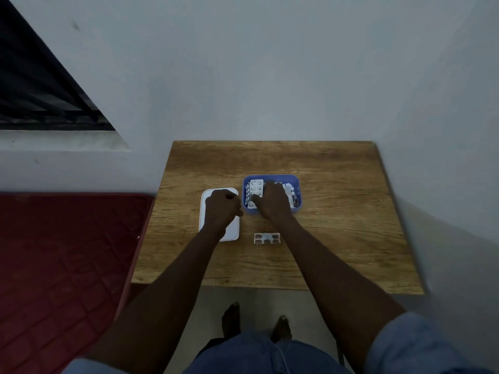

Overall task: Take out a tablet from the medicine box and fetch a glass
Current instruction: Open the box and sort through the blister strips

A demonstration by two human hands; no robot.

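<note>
Right hand [272, 201] down inside the blue medicine box [297, 182], fingers curled among blister strips [256, 188], grip probably not closed yet. Left hand [222, 209] loosely fisted, empty, over the white lid [232, 233]. Loose strip [267, 238] lying crosswise just behind the right wrist.

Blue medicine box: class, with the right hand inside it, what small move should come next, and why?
Probably lift one blister strip out of the blue medicine box. The right hand is already among the strips, the white lid lies off beside the box under the left hand, and no glass is in view yet.
</note>
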